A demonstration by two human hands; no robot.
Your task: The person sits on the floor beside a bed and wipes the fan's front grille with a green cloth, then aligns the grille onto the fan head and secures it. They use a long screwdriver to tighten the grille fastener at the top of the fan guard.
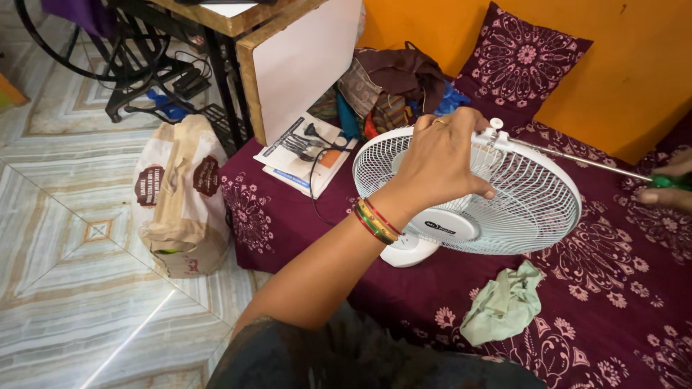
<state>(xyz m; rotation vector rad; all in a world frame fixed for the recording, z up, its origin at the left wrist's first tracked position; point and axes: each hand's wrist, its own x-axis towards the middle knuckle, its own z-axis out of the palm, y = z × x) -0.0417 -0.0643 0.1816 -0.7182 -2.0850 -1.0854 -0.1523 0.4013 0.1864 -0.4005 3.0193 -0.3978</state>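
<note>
Gripping the top rim of the white table fan (504,209), your left hand (440,162) lies over the front grille, fingers curled around the guard's edge near the small white clip (496,124) and thumb pressed against the wires lower down. The fan lies tilted back on the maroon patterned bed (620,288), its round base toward you and its face turned up to the right.

Your right hand (667,189) sits at the far right edge of the view, closed around the green handle of a long screwdriver (584,158); the metal shaft runs leftward to the clip at the rim, just beside your left fingers.

A crumpled pale green cloth (504,304) lies on the bed just below the fan, close to the grille's lower edge. Behind the fan sit a heap of clothes (393,90) and a maroon pillow (522,57) against the orange wall. Left of it, papers (303,155) and a black cord lie near the bed's edge, with a paper sack (180,194) on the tiled floor beyond. The widest open stretch of bed is to the lower right.
</note>
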